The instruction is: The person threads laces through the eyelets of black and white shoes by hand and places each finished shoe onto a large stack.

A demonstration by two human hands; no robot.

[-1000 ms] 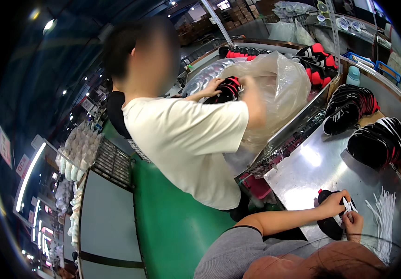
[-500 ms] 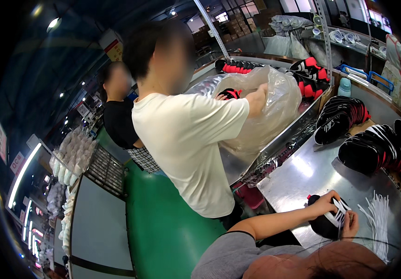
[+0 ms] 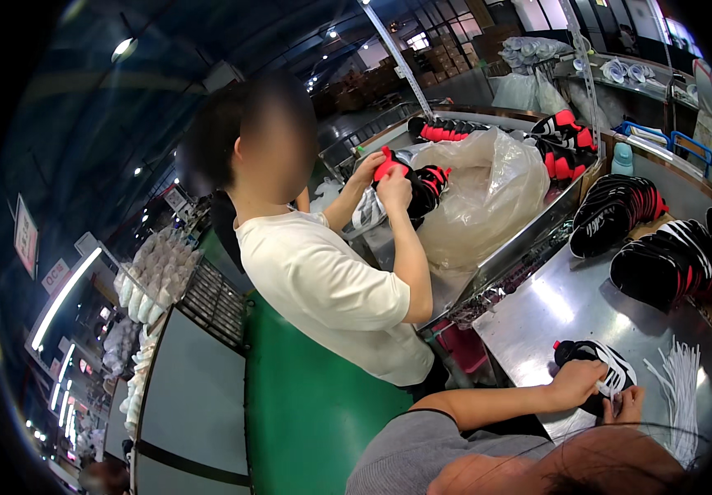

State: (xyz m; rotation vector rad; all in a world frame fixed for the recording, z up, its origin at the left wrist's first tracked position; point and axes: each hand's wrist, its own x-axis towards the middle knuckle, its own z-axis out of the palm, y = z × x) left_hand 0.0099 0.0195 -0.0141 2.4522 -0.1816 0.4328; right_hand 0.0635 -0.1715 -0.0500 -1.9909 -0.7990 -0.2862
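A black shoe (image 3: pixel 575 351) with a red tab at one end and white laces lies on the metal tabletop in front of me. My left hand (image 3: pixel 579 384) is bent over the shoe's near side, fingertips pinched at the white shoelace (image 3: pixel 617 373). Close beside it, my right hand (image 3: pixel 627 405) pinches at the lace too, its fingers curled and partly hidden. The two hands almost meet over the shoe's lacing. Right of them, a bundle of loose white laces (image 3: pixel 679 396) is spread on the table.
Rows of black, white and red shoes (image 3: pixel 616 216) stand along the table's (image 3: pixel 537 318) far right. Across a metal-edged divider, a co-worker in a white shirt (image 3: pixel 315 289) handles a black-and-red shoe (image 3: pixel 393 169) beside a large plastic bag (image 3: pixel 488 198). A pale blue bottle (image 3: pixel 622 158) stands behind.
My left hand has shifted from the shoe's upper part to its near side, exposing more lacing. The co-worker's hands have come out of the bag and now hold up a shoe.
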